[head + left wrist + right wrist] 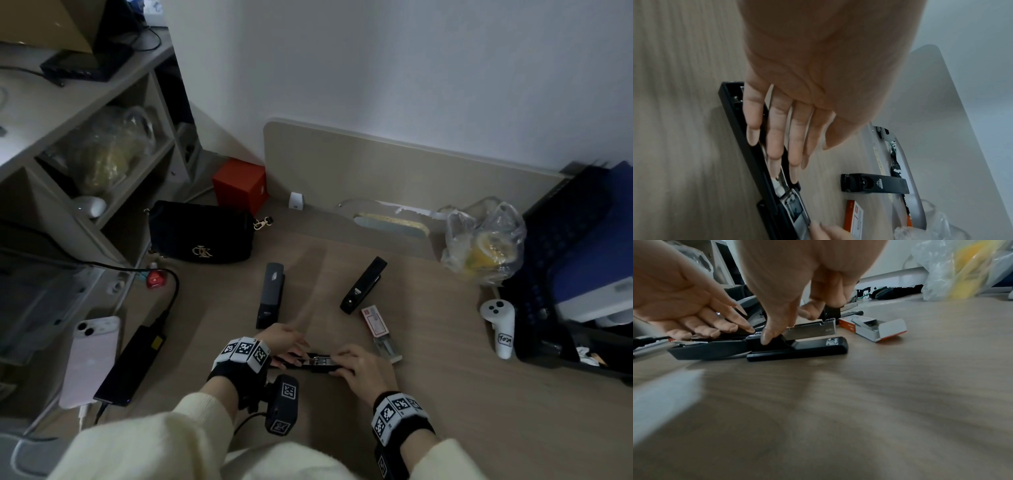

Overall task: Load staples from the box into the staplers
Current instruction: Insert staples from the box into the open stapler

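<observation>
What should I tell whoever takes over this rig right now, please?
Left hand: open, straight fingers pressing the opened stapler flat on the desk.
Right hand: pinching that stapler at its hinge end.
The metal staple channel is exposed; I cannot tell if staples are in.
Staple box lies open beside it.
Left: close this one, then the grey stapler and black stapler, both closed.

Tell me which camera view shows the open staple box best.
The right wrist view: the staple box lies close, its open flap and inside visible. The head view shows the whole box from above, small, beside the right hand. The left wrist view catches only its orange-and-white end at the bottom edge.
</observation>
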Demonstrator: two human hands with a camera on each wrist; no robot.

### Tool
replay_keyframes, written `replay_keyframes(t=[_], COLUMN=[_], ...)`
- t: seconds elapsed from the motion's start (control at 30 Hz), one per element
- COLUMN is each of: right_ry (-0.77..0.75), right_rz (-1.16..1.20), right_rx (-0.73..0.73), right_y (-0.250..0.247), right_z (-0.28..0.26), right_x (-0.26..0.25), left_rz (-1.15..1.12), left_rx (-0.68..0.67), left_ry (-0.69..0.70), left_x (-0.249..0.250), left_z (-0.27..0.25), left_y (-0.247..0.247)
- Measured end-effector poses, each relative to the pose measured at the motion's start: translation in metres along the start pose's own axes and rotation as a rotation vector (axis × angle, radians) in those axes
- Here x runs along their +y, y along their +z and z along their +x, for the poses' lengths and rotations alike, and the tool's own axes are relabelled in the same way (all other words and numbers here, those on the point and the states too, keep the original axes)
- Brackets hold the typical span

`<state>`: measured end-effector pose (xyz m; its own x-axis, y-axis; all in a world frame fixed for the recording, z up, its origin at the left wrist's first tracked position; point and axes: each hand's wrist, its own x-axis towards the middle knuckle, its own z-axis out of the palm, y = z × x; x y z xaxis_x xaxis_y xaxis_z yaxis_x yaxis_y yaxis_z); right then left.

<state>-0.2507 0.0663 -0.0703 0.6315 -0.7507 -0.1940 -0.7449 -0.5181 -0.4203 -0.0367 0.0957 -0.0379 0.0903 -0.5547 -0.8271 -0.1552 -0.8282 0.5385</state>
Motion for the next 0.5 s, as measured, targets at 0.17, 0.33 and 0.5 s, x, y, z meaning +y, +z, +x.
replay_keyframes(t=[0.17, 0.33, 0.5], right_ry=[-0.023, -0.012, -0.012], right_rz=[-0.001, -0.002, 0.058], right_rx=[-0.042, -0.084, -0.109], right_y=[-0.003, -0.006, -0.01], right_z=[-0.006, -0.009, -0.008], right_x=[0.0, -0.007, -0.007], left_rz=[-0.004, -0.005, -0.006], left_rx=[0.004, -0.003, 0.007], left_ry=[0.0, -0.006, -0.003], left_x=[0.0, -0.001, 0.001], left_z=[0.001, 0.002, 0.002], left_y=[0.001, 0.001, 0.002])
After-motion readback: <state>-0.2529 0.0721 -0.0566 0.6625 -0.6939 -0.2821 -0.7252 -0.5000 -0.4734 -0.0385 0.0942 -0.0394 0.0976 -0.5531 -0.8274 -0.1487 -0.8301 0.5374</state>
